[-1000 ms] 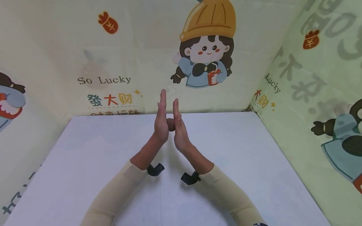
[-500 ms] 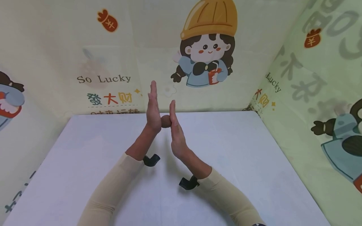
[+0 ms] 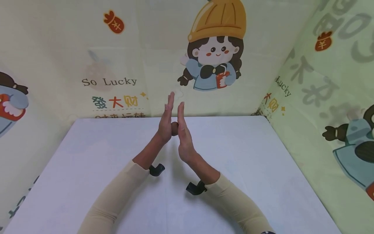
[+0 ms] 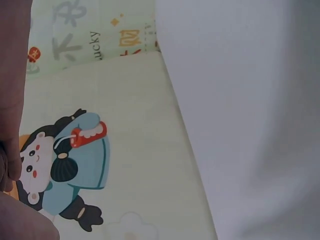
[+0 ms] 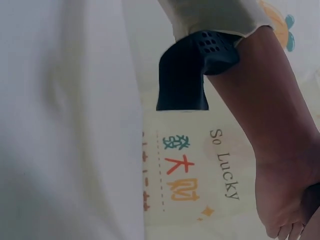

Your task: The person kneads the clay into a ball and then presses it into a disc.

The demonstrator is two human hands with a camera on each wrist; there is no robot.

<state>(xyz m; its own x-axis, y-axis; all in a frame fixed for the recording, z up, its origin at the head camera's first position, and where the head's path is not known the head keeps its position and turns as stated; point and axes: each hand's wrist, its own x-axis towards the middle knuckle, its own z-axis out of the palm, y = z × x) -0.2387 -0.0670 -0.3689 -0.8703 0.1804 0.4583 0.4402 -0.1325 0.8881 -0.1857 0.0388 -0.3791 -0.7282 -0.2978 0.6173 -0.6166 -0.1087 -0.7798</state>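
Observation:
A small brown ball (image 3: pixel 174 129) sits between the two palms, raised over the white table in the head view. My left hand (image 3: pixel 166 125) touches it from the left, with straight fingers pointing up and away. From the right, my right hand (image 3: pixel 185 139) presses against it, its fingers straight too and its heel a little nearer to me than the left one's. The palms face each other and hide the sides of the ball. In the right wrist view, the left hand (image 5: pixel 282 195) shows at the right edge, with a dark bit of the ball (image 5: pixel 312 197) beside it.
Below the hands spreads a white table (image 3: pixel 233 156). Cloth walls (image 3: pixel 157 48) with cartoon figures and lettering enclose it at the back and sides. Black camera mounts stick out from the left wrist (image 3: pixel 156 170) and the right wrist (image 3: pixel 195 188).
The left hand slides up and left, then back down and right against the right hand. The ball shifts left and then slightly right between the palms; the right hand moves only slightly.

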